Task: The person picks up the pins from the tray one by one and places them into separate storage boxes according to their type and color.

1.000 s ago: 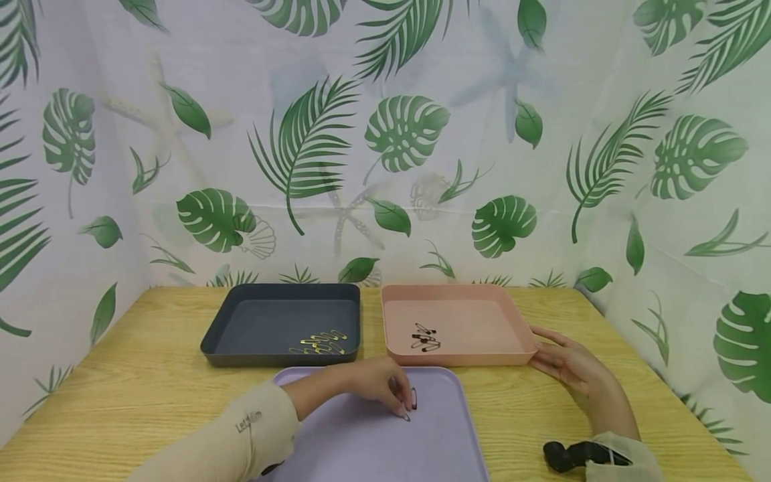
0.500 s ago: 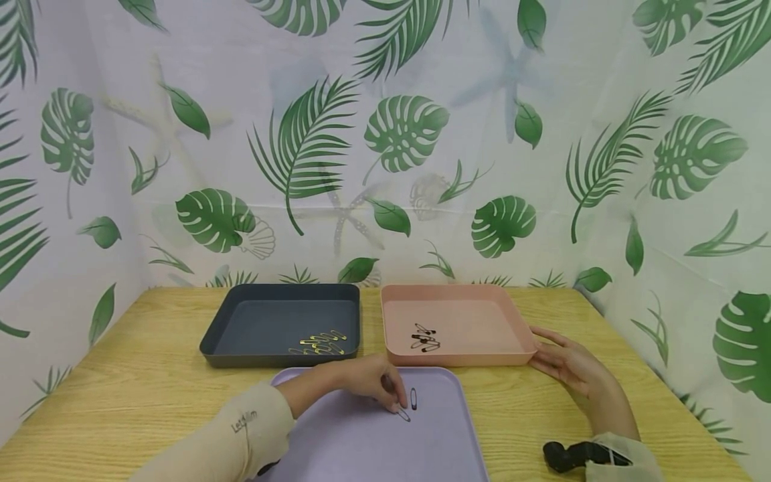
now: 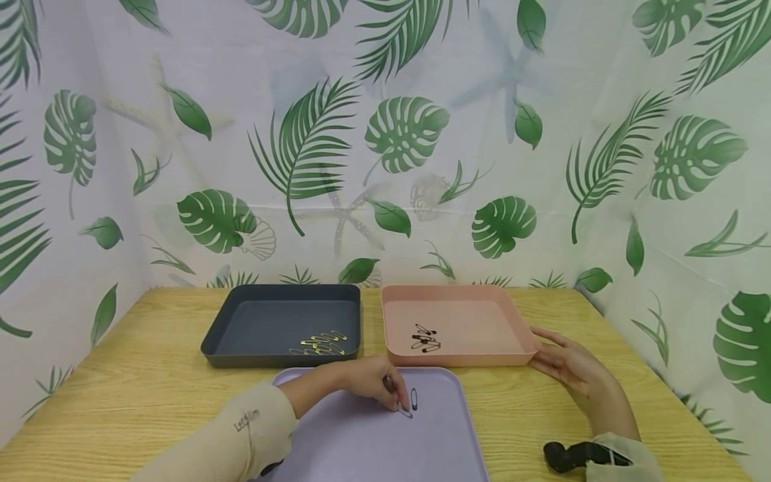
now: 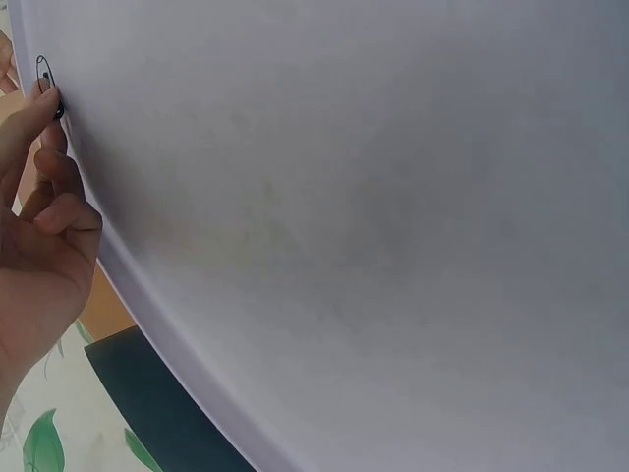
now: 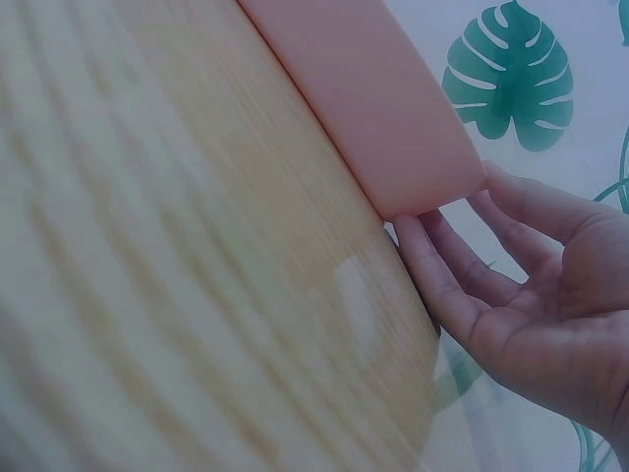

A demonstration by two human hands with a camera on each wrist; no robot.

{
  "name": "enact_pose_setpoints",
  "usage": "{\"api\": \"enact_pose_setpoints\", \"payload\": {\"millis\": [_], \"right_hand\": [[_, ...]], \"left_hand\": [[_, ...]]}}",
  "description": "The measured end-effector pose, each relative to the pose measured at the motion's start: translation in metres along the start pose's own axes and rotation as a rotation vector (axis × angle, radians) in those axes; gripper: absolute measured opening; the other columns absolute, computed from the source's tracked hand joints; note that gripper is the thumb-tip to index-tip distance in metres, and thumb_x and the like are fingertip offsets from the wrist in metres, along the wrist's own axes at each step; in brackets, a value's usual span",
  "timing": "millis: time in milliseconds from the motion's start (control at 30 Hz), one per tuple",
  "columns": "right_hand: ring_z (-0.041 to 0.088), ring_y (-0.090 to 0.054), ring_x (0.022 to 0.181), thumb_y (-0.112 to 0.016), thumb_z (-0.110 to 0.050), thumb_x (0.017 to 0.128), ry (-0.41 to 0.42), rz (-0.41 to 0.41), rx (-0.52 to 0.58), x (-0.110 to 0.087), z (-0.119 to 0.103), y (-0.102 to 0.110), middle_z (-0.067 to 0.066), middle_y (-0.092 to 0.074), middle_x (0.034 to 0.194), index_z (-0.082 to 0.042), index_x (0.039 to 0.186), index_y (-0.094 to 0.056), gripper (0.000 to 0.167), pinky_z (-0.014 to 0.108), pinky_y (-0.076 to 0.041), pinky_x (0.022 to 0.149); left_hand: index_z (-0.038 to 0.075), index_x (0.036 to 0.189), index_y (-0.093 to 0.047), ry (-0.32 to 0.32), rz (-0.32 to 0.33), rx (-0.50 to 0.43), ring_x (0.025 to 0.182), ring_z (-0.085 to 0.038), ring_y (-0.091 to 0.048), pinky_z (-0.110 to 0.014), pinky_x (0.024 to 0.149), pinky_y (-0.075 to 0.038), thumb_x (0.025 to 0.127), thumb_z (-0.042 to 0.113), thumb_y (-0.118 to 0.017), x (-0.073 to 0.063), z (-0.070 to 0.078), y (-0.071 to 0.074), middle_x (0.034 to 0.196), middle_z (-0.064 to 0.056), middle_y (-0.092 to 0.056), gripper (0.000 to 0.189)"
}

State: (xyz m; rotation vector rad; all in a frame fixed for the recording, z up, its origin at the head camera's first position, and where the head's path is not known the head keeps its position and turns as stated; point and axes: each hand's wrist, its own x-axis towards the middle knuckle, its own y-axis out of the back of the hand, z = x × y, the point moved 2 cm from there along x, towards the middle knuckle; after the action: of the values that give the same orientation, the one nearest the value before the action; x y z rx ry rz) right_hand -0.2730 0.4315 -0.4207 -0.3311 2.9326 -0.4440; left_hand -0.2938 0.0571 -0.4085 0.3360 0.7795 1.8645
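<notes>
My left hand (image 3: 376,385) is over the lilac tray (image 3: 442,445), its thumb and index fingertips pinching a silvery safety pin (image 3: 405,412) close to the tray surface. In the left wrist view the left hand (image 4: 44,231) is at the edge, fingertips at a dark-ended pin. Just right of those fingers lies another safety pin (image 3: 414,399) with a dark clasp. My right hand (image 3: 569,365) touches the near right corner of the pink tray (image 3: 470,360) with fairly straight fingers. In the right wrist view the right hand (image 5: 531,270) has fingertips at the tray's rim and base.
Several dark safety pins (image 3: 426,339) lie in the pink tray. A dark blue tray (image 3: 259,360) to its left holds several gold safety pins (image 3: 322,343). Both stand on a wooden table (image 3: 132,381), before a leaf-patterned cloth (image 3: 421,194).
The left fingertips drew back slightly from the silvery pin, baring more of it, then closed in on it again. That pin has shifted and turned a little. My right hand has not moved.
</notes>
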Motion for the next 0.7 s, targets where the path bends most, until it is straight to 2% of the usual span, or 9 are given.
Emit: {"api": "enact_pose_setpoints", "payload": {"millis": [133,300,533,700], "right_hand": [[0.021,-0.057,0.103,-0.044,0.000,0.096,-0.006,0.006,-0.004,0.000,0.001,0.001,0.005,-0.061,0.110,-0.017,0.121,-0.056,0.033,0.037,-0.043,0.090],[0.022,-0.057,0.104,-0.044,0.000,0.096,-0.001,0.017,-0.030,0.000,0.001,0.001,0.006,-0.060,0.111,-0.013,0.131,-0.048,0.037,0.037,-0.042,0.090],[0.022,-0.058,0.103,-0.045,-0.001,0.096,0.005,0.034,-0.069,-0.001,0.000,-0.001,0.006,-0.061,0.111,-0.007,0.141,-0.033,0.047,0.037,-0.043,0.090],[0.022,-0.058,0.103,-0.045,-0.001,0.096,-0.001,0.033,-0.073,-0.001,-0.001,-0.001,0.006,-0.060,0.112,-0.003,0.144,-0.024,0.052,0.037,-0.042,0.090]], "left_hand": [[0.003,0.084,-0.072,0.000,-0.014,-0.018,0.058,0.001,-0.046,-0.014,0.051,-0.036,0.079,-0.004,-0.068,0.001,0.002,-0.002,0.067,0.011,-0.060,0.009],[0.000,0.087,-0.071,-0.020,-0.030,-0.050,0.061,0.002,-0.046,-0.014,0.054,-0.037,0.079,-0.005,-0.066,0.003,0.005,-0.001,0.072,0.008,-0.061,0.011],[0.003,0.087,-0.072,0.011,0.015,-0.067,0.060,-0.001,-0.047,-0.016,0.053,-0.038,0.081,-0.003,-0.065,0.005,0.010,0.006,0.070,0.007,-0.062,0.012],[0.004,0.087,-0.073,-0.015,0.047,-0.049,0.062,-0.003,-0.052,-0.017,0.055,-0.039,0.081,-0.005,-0.062,0.008,0.016,0.010,0.071,0.002,-0.064,0.015]]}}
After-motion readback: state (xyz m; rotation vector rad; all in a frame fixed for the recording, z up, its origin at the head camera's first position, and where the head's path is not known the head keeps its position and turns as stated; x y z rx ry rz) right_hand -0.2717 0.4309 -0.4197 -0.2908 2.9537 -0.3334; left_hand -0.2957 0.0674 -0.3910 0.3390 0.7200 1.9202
